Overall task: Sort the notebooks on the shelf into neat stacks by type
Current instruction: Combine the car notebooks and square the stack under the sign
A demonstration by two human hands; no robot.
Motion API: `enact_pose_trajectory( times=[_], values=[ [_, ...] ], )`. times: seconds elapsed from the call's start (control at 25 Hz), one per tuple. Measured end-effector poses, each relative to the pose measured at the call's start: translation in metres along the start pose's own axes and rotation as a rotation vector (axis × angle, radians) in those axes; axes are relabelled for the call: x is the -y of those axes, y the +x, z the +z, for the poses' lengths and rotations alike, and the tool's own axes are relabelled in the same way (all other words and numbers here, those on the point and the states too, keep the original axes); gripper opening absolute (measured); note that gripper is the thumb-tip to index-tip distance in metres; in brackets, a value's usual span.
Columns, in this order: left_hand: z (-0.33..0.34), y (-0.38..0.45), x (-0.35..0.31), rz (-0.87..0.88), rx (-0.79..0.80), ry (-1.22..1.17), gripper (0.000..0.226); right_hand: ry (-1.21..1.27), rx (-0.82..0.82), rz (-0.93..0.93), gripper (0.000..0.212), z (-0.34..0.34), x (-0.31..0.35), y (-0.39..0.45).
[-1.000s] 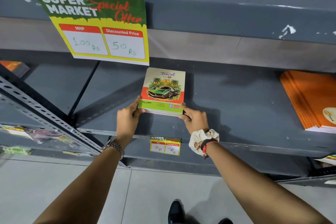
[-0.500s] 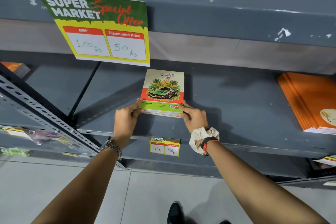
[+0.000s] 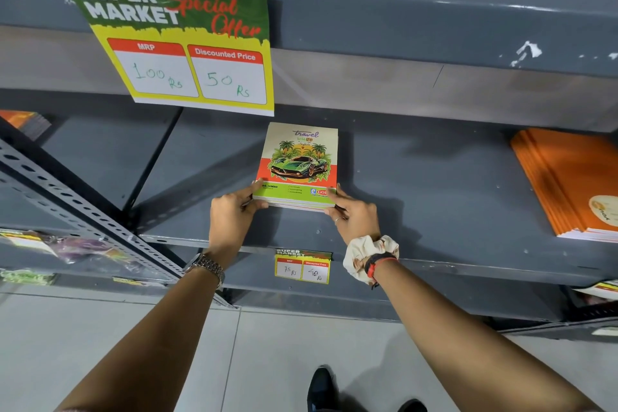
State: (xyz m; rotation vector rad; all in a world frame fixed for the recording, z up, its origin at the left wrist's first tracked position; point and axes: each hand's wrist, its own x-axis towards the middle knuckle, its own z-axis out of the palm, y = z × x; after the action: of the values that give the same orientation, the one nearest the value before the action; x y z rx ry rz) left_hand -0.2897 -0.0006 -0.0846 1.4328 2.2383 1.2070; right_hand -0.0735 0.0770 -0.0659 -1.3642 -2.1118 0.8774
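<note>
Notebooks with car covers (image 3: 297,165) are lying in a small stack mid-shelf (image 3: 434,204), with the left hand (image 3: 230,216) and right hand (image 3: 354,214) pinching the near corners, each grip closed on the stack. Squaring seems underway; next, likely releasing and fetching the orange stack (image 3: 568,181).

A small stack of car-cover notebooks (image 3: 298,165) lies flat at the middle of the grey shelf (image 3: 434,184), its top cover showing a green car and palms. At three o'clock, well apart, lies a stack of orange notebooks (image 3: 568,181), also flat.
</note>
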Motion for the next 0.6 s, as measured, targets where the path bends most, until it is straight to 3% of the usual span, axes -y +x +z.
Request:
enact_pose_trajectory(
  times=[0.6],
  values=[
    [-0.0025,0.0018,-0.0048,0.003,-0.030,-0.021,0.036,0.018,-0.029,-0.004,0.040,0.0012,-0.0010,-0.0015]
  ],
)
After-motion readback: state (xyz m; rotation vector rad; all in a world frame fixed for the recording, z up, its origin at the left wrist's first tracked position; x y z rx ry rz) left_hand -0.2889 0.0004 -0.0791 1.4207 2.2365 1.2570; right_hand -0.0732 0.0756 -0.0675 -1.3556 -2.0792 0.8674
